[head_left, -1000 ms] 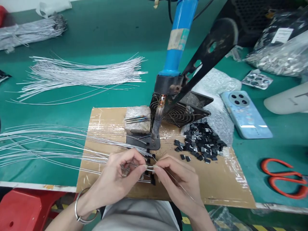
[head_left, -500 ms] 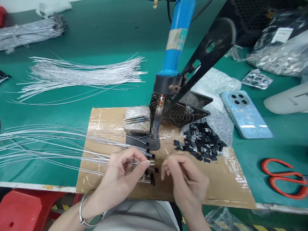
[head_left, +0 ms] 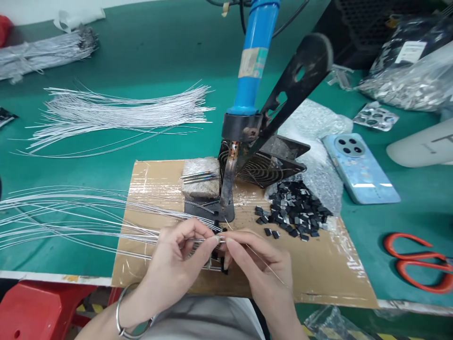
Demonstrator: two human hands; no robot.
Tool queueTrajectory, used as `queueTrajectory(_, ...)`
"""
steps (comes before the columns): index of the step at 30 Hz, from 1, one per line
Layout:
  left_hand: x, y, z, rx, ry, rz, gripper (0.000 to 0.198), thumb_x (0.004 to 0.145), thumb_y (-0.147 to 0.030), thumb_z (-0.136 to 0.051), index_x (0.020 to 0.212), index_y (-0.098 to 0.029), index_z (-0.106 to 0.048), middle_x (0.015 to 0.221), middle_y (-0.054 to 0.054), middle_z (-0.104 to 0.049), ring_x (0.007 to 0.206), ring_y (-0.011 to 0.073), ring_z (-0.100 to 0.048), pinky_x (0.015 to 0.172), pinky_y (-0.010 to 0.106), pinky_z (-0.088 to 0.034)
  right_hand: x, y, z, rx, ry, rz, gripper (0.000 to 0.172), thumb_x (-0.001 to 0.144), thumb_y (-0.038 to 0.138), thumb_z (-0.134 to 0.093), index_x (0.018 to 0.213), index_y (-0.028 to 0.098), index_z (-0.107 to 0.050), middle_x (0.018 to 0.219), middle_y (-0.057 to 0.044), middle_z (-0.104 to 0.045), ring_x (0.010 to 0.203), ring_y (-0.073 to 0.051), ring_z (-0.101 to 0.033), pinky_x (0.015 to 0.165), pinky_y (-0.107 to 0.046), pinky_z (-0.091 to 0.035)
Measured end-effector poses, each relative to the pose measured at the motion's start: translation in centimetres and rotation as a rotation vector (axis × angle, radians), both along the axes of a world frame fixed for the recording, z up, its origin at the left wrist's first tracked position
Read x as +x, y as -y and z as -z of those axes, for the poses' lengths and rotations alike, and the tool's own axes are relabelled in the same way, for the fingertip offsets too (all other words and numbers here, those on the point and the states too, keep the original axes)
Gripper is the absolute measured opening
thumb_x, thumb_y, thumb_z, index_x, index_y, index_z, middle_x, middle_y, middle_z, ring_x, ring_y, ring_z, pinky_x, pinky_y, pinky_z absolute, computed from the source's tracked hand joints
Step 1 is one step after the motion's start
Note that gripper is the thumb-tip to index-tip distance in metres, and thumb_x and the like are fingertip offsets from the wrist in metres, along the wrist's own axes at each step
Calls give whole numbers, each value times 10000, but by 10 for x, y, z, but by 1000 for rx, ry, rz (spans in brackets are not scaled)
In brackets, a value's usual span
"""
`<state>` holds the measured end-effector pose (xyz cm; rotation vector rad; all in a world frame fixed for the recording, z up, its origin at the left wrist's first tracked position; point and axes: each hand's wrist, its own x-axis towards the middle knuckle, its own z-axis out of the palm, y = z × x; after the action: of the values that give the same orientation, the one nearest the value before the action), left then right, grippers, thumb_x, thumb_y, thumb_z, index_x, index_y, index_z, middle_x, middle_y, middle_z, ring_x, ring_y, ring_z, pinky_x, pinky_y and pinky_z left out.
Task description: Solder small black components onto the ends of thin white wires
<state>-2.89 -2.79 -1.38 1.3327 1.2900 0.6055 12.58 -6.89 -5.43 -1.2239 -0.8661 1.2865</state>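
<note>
My left hand is closed in a pinch on a white wire, whose end sticks out between thumb and forefinger. Fingertips of my right hand meet that end from the other side. A thin silvery strand that looks like solder wire runs through the right hand, its tip poking out above the fingers. Several wires with small black pieces on their ends lie under and around the hands, partly hidden. The soldering iron is clamped upright just beyond, tip pointing down.
Loose black pieces are heaped on the cardboard. Behind the iron's stand sits a small fan. A wire bundle lies at back left. A phone and red-handled scissors are on the right.
My right hand has moved left, and its fingertips now meet my left hand at the wire end. My left hand has stayed almost in place. The camera view has shifted slightly.
</note>
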Motion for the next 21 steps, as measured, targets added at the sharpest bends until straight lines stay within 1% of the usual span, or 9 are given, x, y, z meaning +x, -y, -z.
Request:
queueTrajectory(4, 0, 3, 2, 37, 4, -7, 228, 937, -357, -625, 795, -182, -657, 655, 12, -617, 560, 127, -467, 504, 255, -369, -1, 1, -1, -68, -112, 6, 103, 876, 237, -743, 917, 277, -829, 717, -1, -685, 567, -93, -586, 517, -195, -491)
queueTrajectory(8, 0, 7, 3, 54, 1, -2, 248, 946, -364, -615, 775, -186, -635, 621, -11, -556, 541, 118, -406, 481, 250, -317, -3, 1, -6, -180, -221, 44, 55, 835, 280, -783, 855, 259, -830, 671, 8, -663, 555, -90, -560, 507, -196, -466)
queueTrajectory(11, 1, 8, 2, 41, -17, -2, 233, 951, -346, -610, 781, -189, -627, 623, -24, -528, 543, 113, -378, 488, 251, -304, -4, 0, -10, -237, -281, 52, 82, 798, 322, -815, 807, 241, -823, 632, 20, -635, 520, -80, -532, 490, -196, -449)
queueTrajectory(16, -1, 7, 3, 55, -76, 21, 214, 958, -306, -592, 781, -192, -628, 649, -13, -562, 577, 124, -422, 523, 261, -336, 0, -2, -12, -287, -315, 5, 184, 765, 385, -834, 749, 204, -809, 619, 6, -651, 518, -78, -517, 469, -186, -425)
queueTrajectory(21, -2, 5, 0, 67, -78, 48, 192, 939, -264, -606, 769, -183, -645, 669, 4, -604, 608, 131, -480, 539, 261, -361, 10, -6, -9, -339, -324, -100, 200, 756, 390, -837, 722, 196, -803, 578, 5, -653, 484, -70, -528, 459, -175, -415)
